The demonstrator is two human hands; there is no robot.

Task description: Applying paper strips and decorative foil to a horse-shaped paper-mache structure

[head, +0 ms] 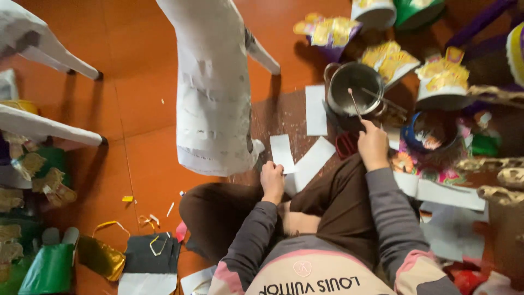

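My right hand point(373, 143) pinches a thin stick point(355, 104) whose tip dips into the metal pot point(355, 87) on the floor — best kept low and loaded lightly, I judge, so nothing drips. My left hand point(272, 181), just left of the pot, pinches a white paper strip point(282, 153); more strips point(315, 109) lie beside the pot. The tall white papier-mâché figure point(213, 82) stands left of the pot — close enough to crowd my left elbow. Red scissors point(346, 145) sit just below the pot.
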